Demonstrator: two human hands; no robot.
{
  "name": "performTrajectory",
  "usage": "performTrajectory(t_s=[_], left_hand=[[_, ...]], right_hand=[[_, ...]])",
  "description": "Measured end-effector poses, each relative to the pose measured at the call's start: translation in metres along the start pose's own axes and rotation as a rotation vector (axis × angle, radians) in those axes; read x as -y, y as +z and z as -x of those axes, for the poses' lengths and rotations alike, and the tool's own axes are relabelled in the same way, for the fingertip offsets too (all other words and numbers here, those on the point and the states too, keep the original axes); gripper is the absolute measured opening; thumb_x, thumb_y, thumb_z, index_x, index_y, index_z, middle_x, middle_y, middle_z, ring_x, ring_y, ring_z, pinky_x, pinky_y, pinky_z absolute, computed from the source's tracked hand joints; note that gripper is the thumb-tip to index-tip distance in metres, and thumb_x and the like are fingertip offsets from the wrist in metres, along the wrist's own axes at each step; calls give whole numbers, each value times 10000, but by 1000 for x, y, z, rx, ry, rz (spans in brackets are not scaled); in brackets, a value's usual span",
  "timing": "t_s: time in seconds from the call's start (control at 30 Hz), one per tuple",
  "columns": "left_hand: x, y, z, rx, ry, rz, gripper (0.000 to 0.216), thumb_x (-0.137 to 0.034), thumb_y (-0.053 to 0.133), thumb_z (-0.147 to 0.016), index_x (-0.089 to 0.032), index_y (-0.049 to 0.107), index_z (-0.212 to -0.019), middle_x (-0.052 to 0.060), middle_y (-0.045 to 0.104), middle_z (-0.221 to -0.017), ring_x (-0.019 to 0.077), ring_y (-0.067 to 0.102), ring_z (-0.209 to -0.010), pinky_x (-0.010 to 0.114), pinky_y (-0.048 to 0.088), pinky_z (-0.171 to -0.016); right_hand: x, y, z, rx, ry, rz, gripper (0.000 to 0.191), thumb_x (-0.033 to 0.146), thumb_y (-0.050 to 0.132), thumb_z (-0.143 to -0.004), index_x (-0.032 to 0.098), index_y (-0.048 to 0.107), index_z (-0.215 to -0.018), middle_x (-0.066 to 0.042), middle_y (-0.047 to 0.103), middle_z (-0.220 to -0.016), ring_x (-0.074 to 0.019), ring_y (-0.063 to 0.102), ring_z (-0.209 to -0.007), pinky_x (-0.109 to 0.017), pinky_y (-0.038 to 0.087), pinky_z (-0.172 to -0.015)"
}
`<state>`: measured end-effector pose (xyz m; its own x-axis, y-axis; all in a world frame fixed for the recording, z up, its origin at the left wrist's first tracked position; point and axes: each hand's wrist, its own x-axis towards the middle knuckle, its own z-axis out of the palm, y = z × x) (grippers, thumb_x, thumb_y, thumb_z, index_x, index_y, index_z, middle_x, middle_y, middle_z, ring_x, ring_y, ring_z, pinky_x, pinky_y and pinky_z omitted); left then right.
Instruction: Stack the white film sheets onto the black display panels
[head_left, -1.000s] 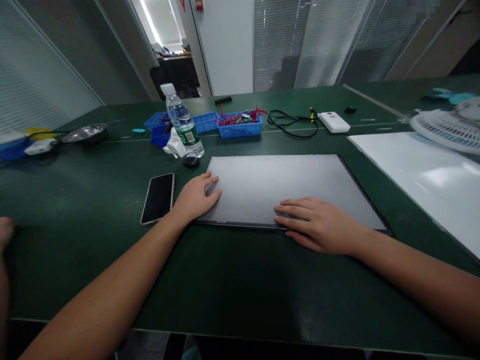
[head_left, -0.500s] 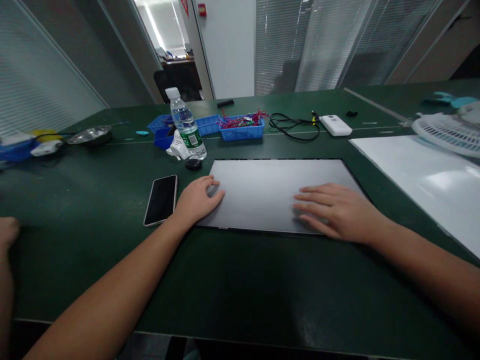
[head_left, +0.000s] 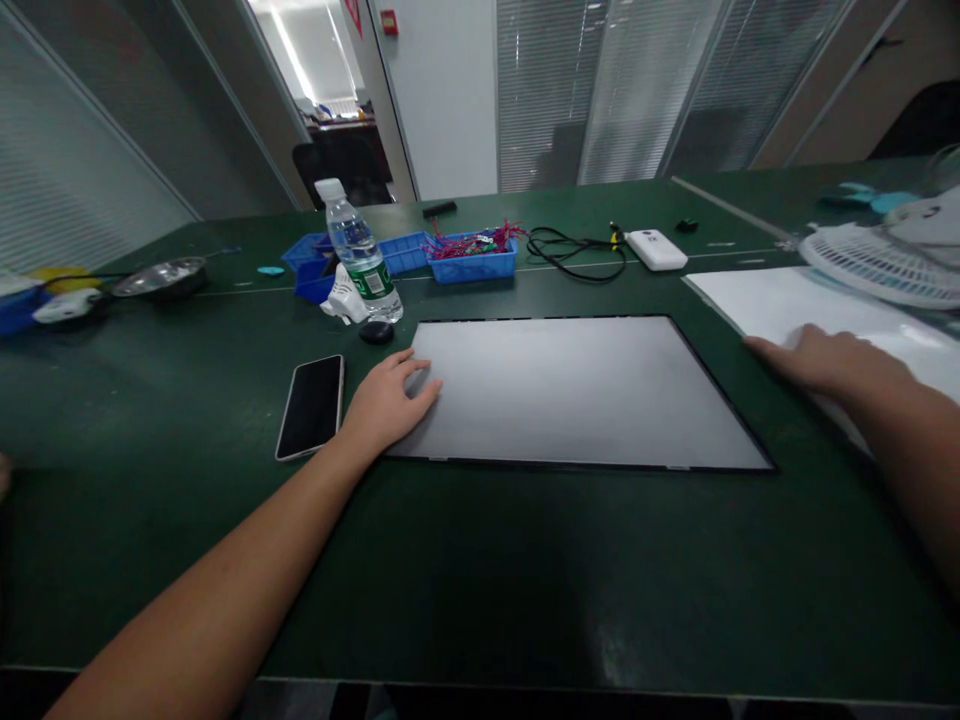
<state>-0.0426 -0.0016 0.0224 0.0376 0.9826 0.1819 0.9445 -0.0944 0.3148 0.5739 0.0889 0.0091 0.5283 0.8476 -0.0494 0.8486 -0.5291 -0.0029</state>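
A flat grey-white panel (head_left: 570, 390) with a thin black frame lies on the green table in front of me. My left hand (head_left: 390, 398) rests on its left edge, fingers spread, thumb on the panel's surface. To the right, my right hand (head_left: 832, 362) is at the left edge of a glossy white sheet (head_left: 757, 295). Its fingers are bent over the edge, with one digit pointing left; the fingertips are partly hidden and blurred. A phone (head_left: 311, 407) lies just left of my left hand.
Behind the panel stand a water bottle (head_left: 364, 255), a black mouse (head_left: 376, 332), a blue tray (head_left: 474, 266) of red wires, a black cable (head_left: 574, 255) and a white box (head_left: 656, 250). A white fan grille (head_left: 885, 265) sits on the sheet's far end. Another person's hand (head_left: 4, 477) shows at the left edge.
My right hand has left the grey panel and moved right to the white sheet's edge, its fingers now bent. My left hand stays on the panel. The other person's hand has mostly left view.
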Motion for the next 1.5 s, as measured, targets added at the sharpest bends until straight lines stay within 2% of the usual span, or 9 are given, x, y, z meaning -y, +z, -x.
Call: performTrajectory(t_s=[0.13,0.33,0.7,0.87,1.0,1.1,1.27,1.4,1.5], left_hand=[[1,0,-1,14,2,0,561,-539,601,-978,-182,769,-1377,149,626,-1607,345,604,-1478,502,436,-1286],[4,3,-2,6,2,4,567,-529,600,-962,-178,773,-1372,148,633,-1598,362,615,-1463,518,443,-1283],[6,3,-3,3,13,15,561,-517,592,-961,-173,775,-1365,155,638,-1592,361,620,-1455,532,444,-1277],[6,5,-4,-9,21,-1,549,-508,589,-970,-180,768,-1372,153,646,-1582,345,622,-1455,513,449,-1278],[6,7,-2,-10,32,-1,571,-510,574,-983,-169,748,-1406,162,625,-1603,349,604,-1474,521,433,-1291],[6,8,-2,-11,38,-2,592,-515,558,-992,-150,739,-1422,182,614,-1609,358,593,-1484,530,428,-1293],[11,10,-4,-20,42,15,567,-466,531,-1001,-132,739,-1410,183,624,-1598,344,591,-1486,514,424,-1295],[17,11,-7,-28,29,82,516,-390,458,-1021,-154,756,-1370,143,656,-1569,299,607,-1468,481,421,-1301],[19,12,-8,-32,20,98,519,-410,469,-1021,-153,748,-1374,142,655,-1566,311,598,-1470,498,413,-1305]], right_hand=[[9,-5,7,27,-83,42,1025,868,241,-994,75,616,-1524,-384,622,-1422,-533,635,-1235,-601,474,-881],[28,-21,38,-15,-72,56,915,758,248,-1049,72,566,-1563,-374,643,-1380,-469,652,-1190,-543,452,-852],[33,-39,59,-124,-168,89,680,518,283,-1105,82,572,-1539,-354,700,-1245,-428,698,-1070,-490,430,-770],[46,-50,87,-323,-266,110,669,523,230,-1128,147,526,-1596,-301,721,-1309,-470,720,-1083,-508,480,-755],[71,-57,121,-484,-529,125,655,517,252,-1148,168,492,-1648,-252,735,-1370,-431,757,-1007,-510,548,-749],[95,-53,147,-567,-894,113,588,436,326,-1160,129,582,-1590,-245,751,-1354,-395,765,-1075,-513,586,-872],[121,-25,179,-477,-1479,-44,467,357,460,-1143,199,673,-1528,-159,721,-1473,-325,727,-1273,-505,586,-1052],[126,-7,193,-315,-1589,-133,501,390,547,-1118,206,639,-1575,-165,674,-1539,-333,683,-1366,-547,567,-1119],[125,-4,194,-277,-1608,-135,585,467,581,-1102,162,609,-1601,-200,635,-1576,-370,635,-1429,-585,553,-1142]])
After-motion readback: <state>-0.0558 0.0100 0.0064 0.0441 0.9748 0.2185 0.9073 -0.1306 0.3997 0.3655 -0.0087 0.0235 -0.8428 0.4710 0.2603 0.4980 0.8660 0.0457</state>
